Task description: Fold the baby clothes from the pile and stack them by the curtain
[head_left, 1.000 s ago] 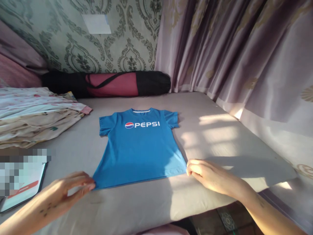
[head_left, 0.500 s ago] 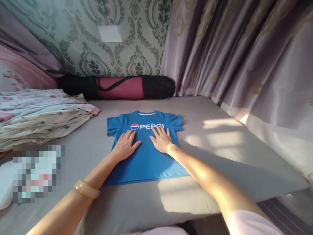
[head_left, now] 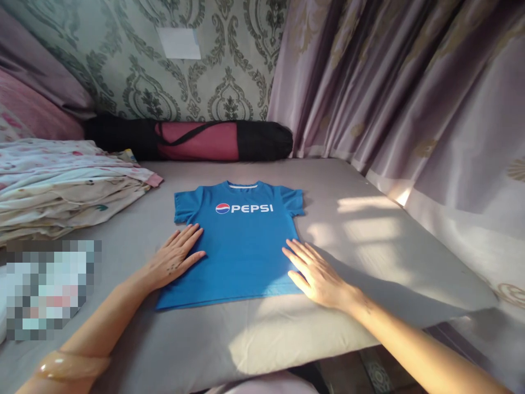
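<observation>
A blue short-sleeved T-shirt (head_left: 241, 246) with a PEPSI print lies spread flat, front side up, its collar pointing away from me. My left hand (head_left: 176, 257) rests open and palm down across the shirt's left edge, below the left sleeve. On the opposite side, my right hand (head_left: 314, 271) is open, its fingertips on the shirt's right edge and the palm beyond it. A tan bangle (head_left: 71, 365) circles my left forearm. Neither hand holds anything.
Beneath the shirt is a grey-sheeted bed (head_left: 361, 273). Piled patterned fabric (head_left: 74, 186) sits at the left, above a pixelated item (head_left: 53, 290). A black and maroon roll bag (head_left: 197, 141) lies along the wallpapered wall. Curtains (head_left: 389, 82) hang at the right.
Both hands have moved apart and toward me, from the shirt's chest to its side edges. The whole PEPSI print now shows. The view has shifted slightly.
</observation>
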Action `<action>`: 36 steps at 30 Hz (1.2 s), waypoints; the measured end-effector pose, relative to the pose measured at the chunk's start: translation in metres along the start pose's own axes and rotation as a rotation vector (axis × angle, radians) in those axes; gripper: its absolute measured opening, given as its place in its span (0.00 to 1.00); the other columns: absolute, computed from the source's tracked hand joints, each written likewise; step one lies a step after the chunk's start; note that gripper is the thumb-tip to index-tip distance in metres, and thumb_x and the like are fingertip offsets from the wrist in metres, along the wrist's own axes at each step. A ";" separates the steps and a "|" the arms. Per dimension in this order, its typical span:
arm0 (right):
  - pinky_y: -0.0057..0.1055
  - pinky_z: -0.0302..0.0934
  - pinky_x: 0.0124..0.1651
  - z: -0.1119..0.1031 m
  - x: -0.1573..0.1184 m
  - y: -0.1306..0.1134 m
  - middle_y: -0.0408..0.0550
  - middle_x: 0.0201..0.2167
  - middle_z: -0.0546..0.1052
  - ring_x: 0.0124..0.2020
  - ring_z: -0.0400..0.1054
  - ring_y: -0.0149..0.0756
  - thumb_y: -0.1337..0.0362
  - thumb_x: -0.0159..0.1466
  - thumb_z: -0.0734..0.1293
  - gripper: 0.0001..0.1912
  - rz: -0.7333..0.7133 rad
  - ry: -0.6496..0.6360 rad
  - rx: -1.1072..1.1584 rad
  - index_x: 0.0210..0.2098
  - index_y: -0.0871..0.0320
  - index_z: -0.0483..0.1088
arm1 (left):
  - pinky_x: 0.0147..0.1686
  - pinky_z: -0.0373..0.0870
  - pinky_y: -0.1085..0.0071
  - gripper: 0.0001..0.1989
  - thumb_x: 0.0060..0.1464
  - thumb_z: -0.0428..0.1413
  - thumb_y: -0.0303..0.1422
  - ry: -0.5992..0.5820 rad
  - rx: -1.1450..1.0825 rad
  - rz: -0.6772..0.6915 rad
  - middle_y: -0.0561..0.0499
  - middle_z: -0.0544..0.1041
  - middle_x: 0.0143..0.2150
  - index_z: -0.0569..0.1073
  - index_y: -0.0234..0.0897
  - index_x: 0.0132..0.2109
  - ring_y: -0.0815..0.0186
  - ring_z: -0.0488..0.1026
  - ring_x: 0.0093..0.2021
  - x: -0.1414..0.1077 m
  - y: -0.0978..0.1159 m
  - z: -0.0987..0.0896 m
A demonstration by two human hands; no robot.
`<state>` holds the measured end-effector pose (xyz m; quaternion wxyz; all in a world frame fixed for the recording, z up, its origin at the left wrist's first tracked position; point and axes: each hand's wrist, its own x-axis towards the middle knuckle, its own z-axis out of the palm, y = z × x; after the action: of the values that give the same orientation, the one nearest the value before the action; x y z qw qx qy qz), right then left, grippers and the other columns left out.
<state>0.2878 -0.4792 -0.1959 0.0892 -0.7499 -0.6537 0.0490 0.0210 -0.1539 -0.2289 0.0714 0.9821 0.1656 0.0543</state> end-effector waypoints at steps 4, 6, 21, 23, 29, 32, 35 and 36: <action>0.50 0.44 0.69 -0.015 -0.046 -0.011 0.52 0.70 0.51 0.71 0.43 0.44 0.59 0.72 0.54 0.28 -0.048 -0.057 0.018 0.70 0.57 0.50 | 0.66 0.53 0.52 0.34 0.63 0.44 0.52 -0.058 -0.023 0.001 0.45 0.53 0.72 0.51 0.45 0.71 0.54 0.53 0.70 -0.021 -0.009 -0.012; 0.50 0.47 0.68 -0.027 -0.053 -0.015 0.52 0.68 0.57 0.69 0.48 0.45 0.57 0.71 0.57 0.26 -0.038 -0.046 0.033 0.67 0.56 0.56 | 0.64 0.56 0.52 0.34 0.60 0.47 0.53 -0.084 -0.022 0.001 0.45 0.56 0.70 0.57 0.46 0.69 0.52 0.56 0.69 -0.027 -0.009 -0.021; 0.48 0.36 0.70 0.026 0.115 0.016 0.62 0.70 0.48 0.72 0.37 0.49 0.52 0.72 0.50 0.35 0.257 0.091 -0.043 0.69 0.71 0.49 | 0.67 0.51 0.51 0.31 0.67 0.40 0.47 -0.002 -0.047 0.181 0.41 0.53 0.71 0.51 0.38 0.71 0.53 0.50 0.70 0.012 0.141 0.001; 0.48 0.37 0.70 0.034 0.115 0.021 0.62 0.70 0.49 0.71 0.39 0.48 0.51 0.72 0.49 0.35 0.251 0.088 -0.075 0.69 0.70 0.49 | 0.68 0.49 0.51 0.33 0.66 0.41 0.48 -0.026 -0.087 0.208 0.42 0.50 0.72 0.46 0.40 0.72 0.53 0.48 0.71 -0.002 0.142 -0.006; 0.52 0.45 0.67 0.017 0.119 0.022 0.68 0.67 0.55 0.69 0.48 0.56 0.52 0.70 0.53 0.34 0.227 0.036 -0.151 0.66 0.73 0.55 | 0.59 0.67 0.67 0.24 0.66 0.42 0.48 -0.090 -0.458 0.067 0.50 0.70 0.63 0.68 0.47 0.62 0.61 0.68 0.61 -0.013 0.099 -0.050; 0.54 0.48 0.65 0.002 0.138 0.003 0.71 0.64 0.61 0.66 0.53 0.58 0.58 0.70 0.54 0.29 0.195 0.018 -0.138 0.61 0.73 0.63 | 0.49 0.71 0.65 0.24 0.65 0.42 0.47 0.208 -0.371 -0.420 0.43 0.78 0.51 0.76 0.38 0.50 0.57 0.74 0.51 0.009 0.038 -0.056; 0.47 0.45 0.68 0.002 0.170 -0.032 0.64 0.64 0.63 0.67 0.52 0.51 0.63 0.70 0.51 0.25 0.063 0.071 -0.035 0.60 0.68 0.66 | 0.50 0.68 0.57 0.24 0.62 0.45 0.45 0.204 -0.148 -0.740 0.35 0.78 0.39 0.79 0.32 0.38 0.48 0.74 0.49 0.038 -0.021 -0.051; 0.45 0.45 0.68 0.006 0.183 -0.047 0.61 0.64 0.64 0.67 0.53 0.48 0.64 0.70 0.51 0.25 0.024 0.073 0.015 0.60 0.66 0.66 | 0.49 0.68 0.54 0.24 0.62 0.44 0.44 0.191 -0.140 -0.753 0.34 0.77 0.35 0.78 0.32 0.33 0.45 0.73 0.49 0.047 -0.035 -0.048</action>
<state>0.2671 -0.2918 -0.1842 0.1182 -0.7583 -0.6404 0.0275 0.0481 -0.0994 -0.1836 0.1374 0.8360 0.5159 0.1264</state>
